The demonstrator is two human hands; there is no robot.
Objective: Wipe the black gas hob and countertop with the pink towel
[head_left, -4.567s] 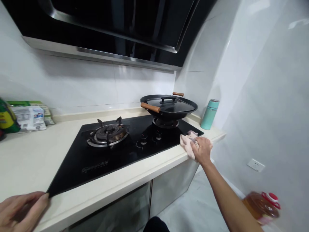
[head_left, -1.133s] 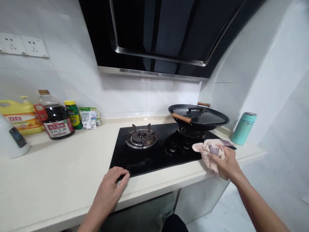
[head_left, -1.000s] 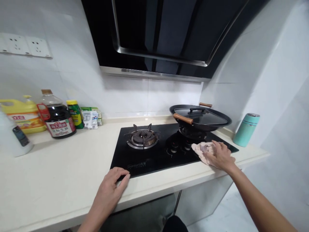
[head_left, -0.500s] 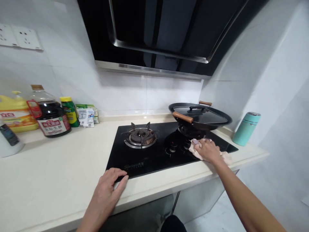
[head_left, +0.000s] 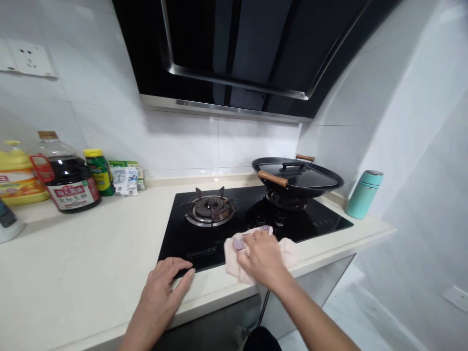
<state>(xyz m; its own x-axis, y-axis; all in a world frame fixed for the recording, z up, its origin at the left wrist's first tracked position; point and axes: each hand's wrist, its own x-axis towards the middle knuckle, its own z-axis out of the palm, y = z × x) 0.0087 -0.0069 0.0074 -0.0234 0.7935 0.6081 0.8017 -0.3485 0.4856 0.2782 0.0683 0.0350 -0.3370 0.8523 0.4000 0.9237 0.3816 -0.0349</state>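
Note:
A pale pink cloth [head_left: 231, 261] lies bunched under my right hand [head_left: 260, 254], whose fingers press and grip it at the front edge of the black gas stove [head_left: 215, 239]. Part of the cloth hangs over onto the counter's front strip. My left hand [head_left: 165, 286] rests at the stove's front left corner, thumb and fingers apart, holding nothing. Behind the cloth are the stove's control knobs [head_left: 280, 220], partly hidden. The left burner [head_left: 210, 209] is bare. A black wok [head_left: 329, 181] with a lid [head_left: 296, 173] and wooden handles sits over the right burner.
A mint-green flask [head_left: 364, 195] stands right of the stove. On the left of the counter [head_left: 91, 258] are a dark sauce bottle [head_left: 71, 183], a green bottle with yellow cap [head_left: 99, 173], packets [head_left: 126, 180] and a yellow jug [head_left: 22, 178]. The range hood [head_left: 234, 53] hangs overhead.
My right hand has swept the cloth leftward along the stove's front edge, from below the wok to near the middle. My left hand stays at the corner. The view has shifted slightly.

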